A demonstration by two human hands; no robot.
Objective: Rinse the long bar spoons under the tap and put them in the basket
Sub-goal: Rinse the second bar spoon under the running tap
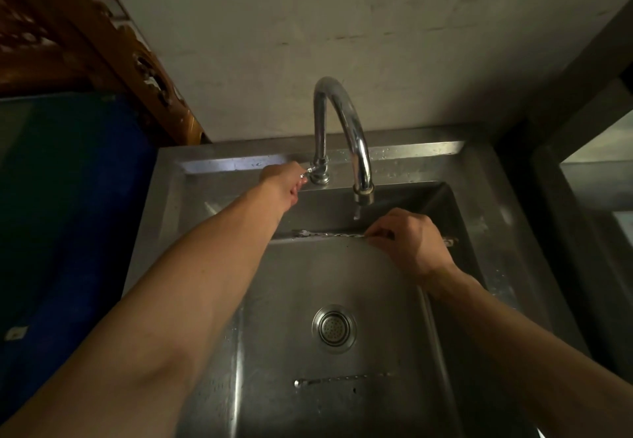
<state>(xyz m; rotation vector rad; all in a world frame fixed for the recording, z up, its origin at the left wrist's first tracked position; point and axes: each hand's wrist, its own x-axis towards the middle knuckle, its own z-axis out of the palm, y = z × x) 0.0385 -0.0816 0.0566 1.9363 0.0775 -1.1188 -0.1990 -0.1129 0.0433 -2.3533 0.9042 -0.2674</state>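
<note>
One long spoon (340, 380) lies flat on the sink (394, 413) floor, near the front, with the drain (334, 328) just behind it. Farther back, the right hand (411, 240) pinches a second spoon (329, 234), held sideways under the tap (342, 129), where a little water drips. At the back, the left hand (284, 182) grips the tap handle (308, 171).
</note>
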